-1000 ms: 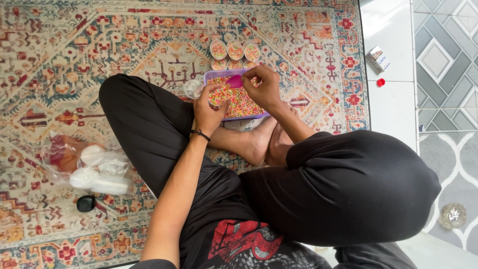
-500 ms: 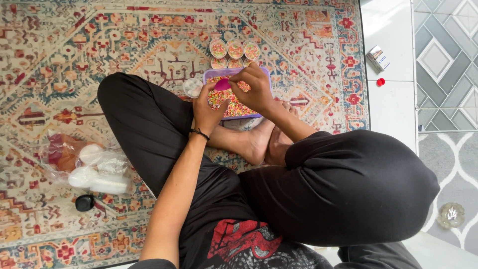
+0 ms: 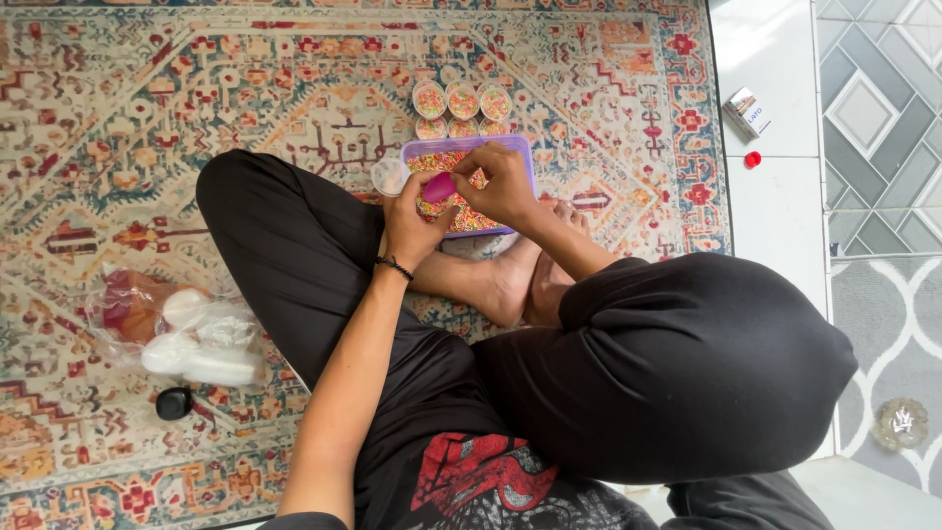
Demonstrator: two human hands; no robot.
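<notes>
A person is sitting cross-legged on a patterned rug (image 3: 147, 118), near its far edge, working over a purple tray (image 3: 520, 157) of coloured sprinkles. Beyond it six filled small cups (image 3: 462, 100) are standing in two rows. The left hand (image 3: 412, 221) and right hand (image 3: 502, 185) are both pinching a pink scoop (image 3: 439, 186), each grip closed on it. Its long axis is lying slantwise, pointing toward the rug's far right corner. Tilting it could likely scatter sprinkles over the rug.

Seated cross-legged, left hand (image 3: 412, 221) and right hand (image 3: 502, 185) raised together — fingertips (image 3: 469, 167) pinched, nearly touching, wrists bent inward.
</notes>
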